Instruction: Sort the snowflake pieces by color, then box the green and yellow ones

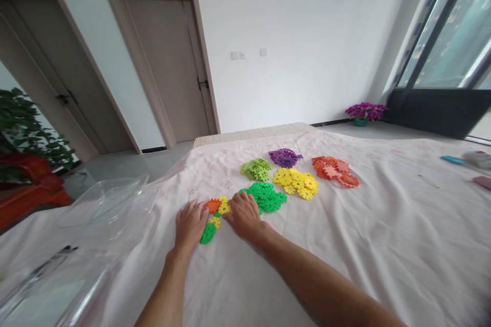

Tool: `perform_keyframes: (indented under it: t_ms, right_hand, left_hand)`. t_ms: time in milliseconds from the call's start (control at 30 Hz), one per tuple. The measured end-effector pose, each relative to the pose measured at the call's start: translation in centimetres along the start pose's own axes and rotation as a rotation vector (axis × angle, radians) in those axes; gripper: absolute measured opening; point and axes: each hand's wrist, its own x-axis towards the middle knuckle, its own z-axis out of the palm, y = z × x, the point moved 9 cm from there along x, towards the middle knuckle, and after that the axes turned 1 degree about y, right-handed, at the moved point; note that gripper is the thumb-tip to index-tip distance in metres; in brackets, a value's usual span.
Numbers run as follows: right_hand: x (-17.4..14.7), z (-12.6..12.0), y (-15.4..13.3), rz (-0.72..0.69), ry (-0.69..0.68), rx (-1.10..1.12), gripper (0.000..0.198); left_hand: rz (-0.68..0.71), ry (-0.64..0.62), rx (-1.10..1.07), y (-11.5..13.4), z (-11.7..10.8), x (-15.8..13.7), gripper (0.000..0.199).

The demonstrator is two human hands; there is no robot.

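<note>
My left hand (191, 222) lies flat on the cloth with its fingers stretched forward, its thumb side against an orange toothed plastic disc (213, 206). My right hand (246, 214) is curled, thumb and forefinger at the edge of a yellow flower-shaped disc (224, 208); its fingertips are partly hidden. Between the hands is a small cluster of orange, yellow and green discs. At its near end are another yellow disc (215, 222) and a green disc (207, 234). Just beyond my right hand is a pile of green discs (266, 197), which the hand partly covers.
Beyond lie piles of light-green (256, 168), purple (284, 157), yellow (295, 182) and orange-red discs (333, 169). Clear plastic containers (103, 202) stand at the left on the wrinkled tablecloth (368, 245). A blue object (452, 160) is near the right edge.
</note>
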Motion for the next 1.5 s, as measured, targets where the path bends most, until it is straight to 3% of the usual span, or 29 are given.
perform_keyframes:
  t_ms: [233, 433, 633, 767, 967, 1200, 1367, 1500]
  right_hand:
    - [0.0, -0.3, 0.9, 0.045, 0.04, 0.14, 0.026]
    - [0.2, 0.0, 0.6, -0.008, 0.019, 0.266, 0.004]
    - [0.3, -0.4, 1.3, -0.043, 0.095, 0.316, 0.004]
    - [0.8, -2.8, 5.1, 0.029, 0.26, 0.308, 0.008]
    - [-0.3, -7.2, 15.1, 0.34, 0.538, 0.146, 0.015]
    - [-4.1, -8.2, 23.7, 0.724, 0.585, 0.025, 0.023]
    - [-5.3, -8.5, 25.0, 0.811, 0.647, -0.023, 0.027]
    - [-3.7, -8.6, 21.7, 0.625, 0.668, -0.037, 0.027]
  left_hand:
    - [0.01, -0.02, 0.023, -0.1, 0.6, 0.3, 0.04]
    - [0.018, -0.029, 0.01, -0.1, 0.6, 0.5, 0.039]
    - [0.01, -0.023, 0.016, -0.2, 0.7, 0.5, 0.039]
    - [0.01, -0.034, 0.014, -0.2, 0.8, 0.4, 0.04]
    - [-0.001, -0.021, 0.013, 0.0, 0.5, 0.4, 0.04]
    - [0.016, -0.006, 0.045, 0.3, 0.3, 0.4, 0.038]
    - [0.017, 0.005, 0.05, 0.2, 0.4, 0.4, 0.038]
    - [0.03, 0.009, 0.021, 0.4, 0.1, 0.4, 0.039]
